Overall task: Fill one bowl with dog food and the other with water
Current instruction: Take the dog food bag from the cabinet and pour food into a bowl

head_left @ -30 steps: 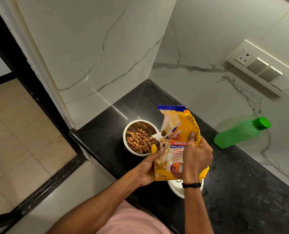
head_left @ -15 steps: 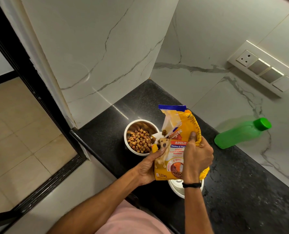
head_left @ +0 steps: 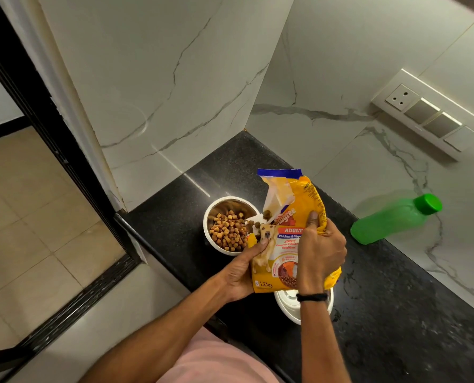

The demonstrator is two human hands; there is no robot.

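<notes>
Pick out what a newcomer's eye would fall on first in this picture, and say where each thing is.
The yellow dog food bag, gripped by the left hand and right hand mid-counter, its torn mouth over a steel bowl of kibble on its left. Next, the bright green bottle by the marble wall at right.

Bare forearms, pink garment point(head_left: 216, 363)
A thin black wristband point(head_left: 311, 297) circles the wrist of the right hand point(head_left: 323, 252).

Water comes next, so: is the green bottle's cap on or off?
On. The green cap sits on the neck of the bottle, covering its mouth.
</notes>
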